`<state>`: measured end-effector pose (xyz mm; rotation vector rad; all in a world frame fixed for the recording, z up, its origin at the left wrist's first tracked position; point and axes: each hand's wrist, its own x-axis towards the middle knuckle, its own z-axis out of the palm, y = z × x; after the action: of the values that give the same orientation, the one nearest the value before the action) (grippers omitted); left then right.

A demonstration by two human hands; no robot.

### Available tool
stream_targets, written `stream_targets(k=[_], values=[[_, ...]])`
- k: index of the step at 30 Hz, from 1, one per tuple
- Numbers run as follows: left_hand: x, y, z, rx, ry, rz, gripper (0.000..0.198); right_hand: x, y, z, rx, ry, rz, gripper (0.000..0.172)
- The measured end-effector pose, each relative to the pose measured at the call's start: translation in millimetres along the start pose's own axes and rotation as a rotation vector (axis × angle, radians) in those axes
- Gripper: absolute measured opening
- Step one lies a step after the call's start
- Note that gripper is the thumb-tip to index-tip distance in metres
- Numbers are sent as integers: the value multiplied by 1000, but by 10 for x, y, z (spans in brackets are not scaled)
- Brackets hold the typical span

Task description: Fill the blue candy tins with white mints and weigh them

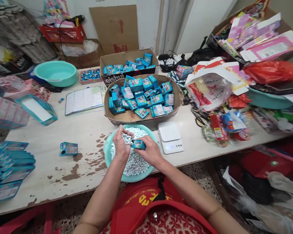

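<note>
Over a turquoise basin [107,152] full of small white candies [137,166], both my hands meet at a little blue box. My right hand [150,152] grips this blue candy box [139,144], tilted on its side with its end toward the other hand. Cupped around a few white candies, my left hand [121,145] is at the box's end, its fingers curled. Whether candies are passing into the box is too small to tell. A white digital scale [170,135] stands right of the basin, and a single blue box [68,149] lies to the left.
Behind the basin, a cardboard tray [143,121] holds many blue boxes, with a second carton [129,53] beyond it. Stacked blue boxes [12,172] stand at left. Printed sheets [84,100] lie mid-table. Scissors [199,121] and wrappers [218,128] crowd the right.
</note>
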<state>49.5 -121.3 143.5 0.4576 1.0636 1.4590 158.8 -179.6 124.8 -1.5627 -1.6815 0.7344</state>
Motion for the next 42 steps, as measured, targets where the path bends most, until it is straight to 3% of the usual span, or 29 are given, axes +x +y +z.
stream_targets(k=[10, 23, 31, 42], values=[[6, -43, 135, 34, -20, 68, 30, 60, 51, -126, 203, 62, 33, 32], [46, -70, 116, 174, -16, 226, 23, 104, 14, -135, 184, 61, 45, 33], [8, 14, 124, 73, -38, 108, 26, 86, 3, -86, 251, 37, 100, 35], [-43, 87, 134, 88, 32, 186, 27, 85, -33, -52, 364, 45, 110, 33]])
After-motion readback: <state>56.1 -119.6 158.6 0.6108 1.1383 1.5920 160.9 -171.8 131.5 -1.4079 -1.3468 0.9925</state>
